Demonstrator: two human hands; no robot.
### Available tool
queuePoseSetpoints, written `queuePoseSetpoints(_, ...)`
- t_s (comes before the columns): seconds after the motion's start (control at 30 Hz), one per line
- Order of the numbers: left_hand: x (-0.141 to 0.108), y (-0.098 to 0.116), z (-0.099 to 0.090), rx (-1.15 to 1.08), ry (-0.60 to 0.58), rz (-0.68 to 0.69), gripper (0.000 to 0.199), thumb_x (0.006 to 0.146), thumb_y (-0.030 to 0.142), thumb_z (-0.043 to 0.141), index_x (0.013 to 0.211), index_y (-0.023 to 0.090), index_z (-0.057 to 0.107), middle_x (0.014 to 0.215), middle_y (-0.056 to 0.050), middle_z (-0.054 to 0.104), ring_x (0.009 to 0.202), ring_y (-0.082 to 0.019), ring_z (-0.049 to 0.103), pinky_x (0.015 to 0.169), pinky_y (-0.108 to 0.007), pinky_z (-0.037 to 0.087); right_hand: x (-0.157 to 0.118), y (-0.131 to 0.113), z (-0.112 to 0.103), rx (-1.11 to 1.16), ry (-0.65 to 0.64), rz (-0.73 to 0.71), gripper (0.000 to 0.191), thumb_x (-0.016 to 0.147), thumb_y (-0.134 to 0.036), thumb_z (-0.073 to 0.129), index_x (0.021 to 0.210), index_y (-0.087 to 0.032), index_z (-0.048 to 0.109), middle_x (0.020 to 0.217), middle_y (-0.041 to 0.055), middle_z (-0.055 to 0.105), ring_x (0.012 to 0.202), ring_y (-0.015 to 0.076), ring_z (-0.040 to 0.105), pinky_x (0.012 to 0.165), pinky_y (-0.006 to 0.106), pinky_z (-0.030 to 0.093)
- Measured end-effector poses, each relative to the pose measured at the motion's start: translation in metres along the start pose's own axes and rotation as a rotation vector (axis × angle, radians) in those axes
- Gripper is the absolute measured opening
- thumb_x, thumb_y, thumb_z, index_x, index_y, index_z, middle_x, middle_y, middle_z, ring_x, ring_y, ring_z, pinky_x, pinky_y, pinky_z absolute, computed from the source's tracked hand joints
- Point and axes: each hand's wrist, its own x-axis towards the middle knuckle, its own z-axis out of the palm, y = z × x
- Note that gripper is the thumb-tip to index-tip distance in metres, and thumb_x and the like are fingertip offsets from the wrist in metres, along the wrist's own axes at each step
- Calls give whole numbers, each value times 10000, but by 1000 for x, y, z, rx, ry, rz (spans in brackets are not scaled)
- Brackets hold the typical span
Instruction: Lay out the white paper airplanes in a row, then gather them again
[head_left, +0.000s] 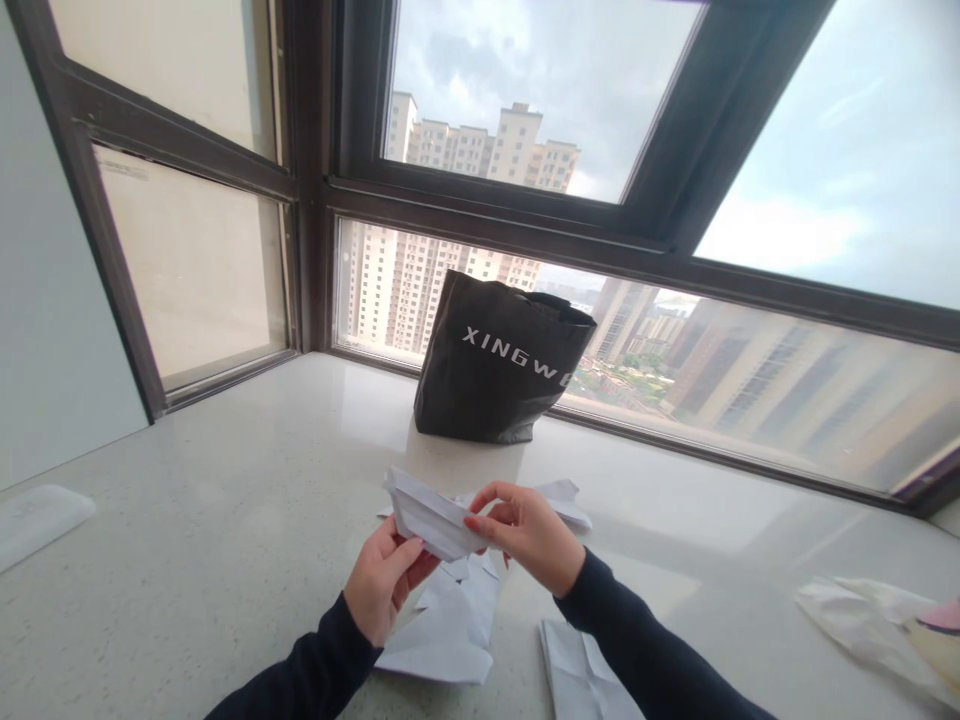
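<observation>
A folded strip of white paper (433,515) is held up between both hands, tilted down to the right. My left hand (384,580) pinches its lower left edge with thumb and fingers. At the paper's right end, my right hand (531,535) grips it between thumb and fingers. Beneath the hands, a creased white paper piece (450,630) lies on the pale speckled surface (247,560). Another folded paper (568,500) is partly hidden behind my right hand. A folded white sheet (581,670) lies at the bottom, partly covered by my right sleeve.
A black bag with white lettering (502,370) stands behind the hands against the window. To the far left rests a white flat object (45,520). A crumpled whitish wrapper (870,630) lies at the right edge. Dark window frames (495,215) border the surface.
</observation>
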Motion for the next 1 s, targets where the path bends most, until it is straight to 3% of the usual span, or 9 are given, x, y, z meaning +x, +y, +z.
queuePoseSetpoints(0.1, -4, 0, 1, -42, -186, -31, 353, 524, 167, 712, 863, 132, 618, 921, -100, 650, 938, -257, 562, 826, -338, 433, 1, 2, 4, -108, 35, 8, 194, 677, -346, 554, 708, -159, 510, 446, -42, 534, 348, 69, 413, 338, 171, 299)
queuePoseSetpoints(0.2, -6, -1, 1, -66, -205, -9, 372, 554, 183, 710, 909, 124, 614, 931, -103, 648, 970, -260, 545, 852, -341, 416, 1, 1, 4, -213, 56, 8, 143, 686, -295, 559, 711, -157, 532, 460, -29, 564, 386, 82, 459, 367, 172, 320)
queuePoseSetpoints(0.4, -1, -4, -2, -47, -125, -47, 451, 579, 314, 715, 965, 117, 591, 956, -113, 642, 925, -251, 575, 805, -312, 457, 1, -3, 6, -399, 68, 24, 128, 712, -290, 556, 743, -166, 569, 530, -10, 618, 453, 105, 508, 441, 200, 352)
queuePoseSetpoints(0.57, 11, 4, -10, -31, 53, 99, 426, 556, 322, 724, 904, 114, 595, 928, -97, 653, 901, -232, 589, 789, -283, 473, 4, 5, 0, -689, 184, -71, 161, 729, -252, 544, 881, -198, 554, 772, 14, 606, 682, 153, 542, 595, 253, 381)
queuePoseSetpoints(0.67, 16, 15, -13, -27, 155, 206, 439, 539, 328, 730, 893, 109, 590, 922, -97, 653, 914, -240, 583, 804, -310, 471, 4, 20, -4, -899, 84, -62, 228, 688, -140, 578, 909, -188, 552, 849, 48, 575, 800, 193, 523, 677, 289, 371)
queuePoseSetpoints(0.83, 15, 19, -11, -14, 155, 238, 465, 528, 355, 730, 894, 104, 589, 903, -95, 657, 929, -243, 573, 807, -308, 468, 7, 51, -1, -964, -230, -111, 436, 543, -116, 710, 932, -242, 559, 888, 32, 554, 837, 201, 493, 704, 285, 360)
queuePoseSetpoints(1.0, 14, 13, -11, -13, 134, 228, 470, 541, 354, 722, 914, 103, 587, 927, -99, 649, 929, -243, 573, 807, -304, 466, 13, 56, -1, -1028, -272, -128, 433, 489, -225, 754, 879, -192, 568, 916, 59, 520, 855, 221, 468, 702, 307, 362)
